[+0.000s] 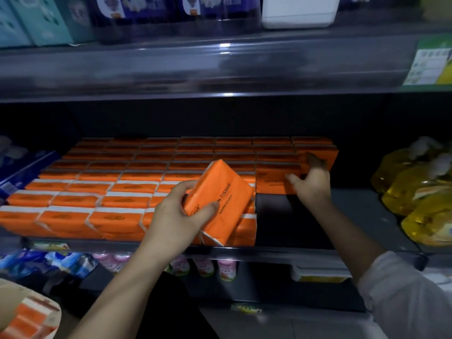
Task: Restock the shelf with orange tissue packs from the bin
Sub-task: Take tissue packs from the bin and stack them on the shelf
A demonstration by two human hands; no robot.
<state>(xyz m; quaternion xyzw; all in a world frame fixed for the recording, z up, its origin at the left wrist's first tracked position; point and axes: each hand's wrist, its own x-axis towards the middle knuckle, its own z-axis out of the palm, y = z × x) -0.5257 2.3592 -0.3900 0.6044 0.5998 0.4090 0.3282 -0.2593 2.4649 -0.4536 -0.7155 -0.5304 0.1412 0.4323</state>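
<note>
1. Lower left corner, closest in: bin [11, 293] with a tan rim, holding orange-and-white tissue packs [30, 319].
2. Lower right: pale sleeve [403, 289] on the right arm.
3. Centre of frame: grips with the left hand [176, 216] a tilted orange pack [220, 192], thumb on its printed face, fingers curled round its left edge, lifted over the right end of the front rows.
4. Right of centre: clasps with the right hand [313, 184] an end pack [274, 182] standing on the shelf [281, 221], thumb on the front face, fingers hooked over the top.
5. Across the middle: rows of stocked packs [110, 189], from left edge to right of centre — bare dark strip of shelf just below the right hand.
6. Right edge: yellow bags [415, 192] — well apart from the packs.
7. Bottom centre, one level down: pink bottles [203, 266].
</note>
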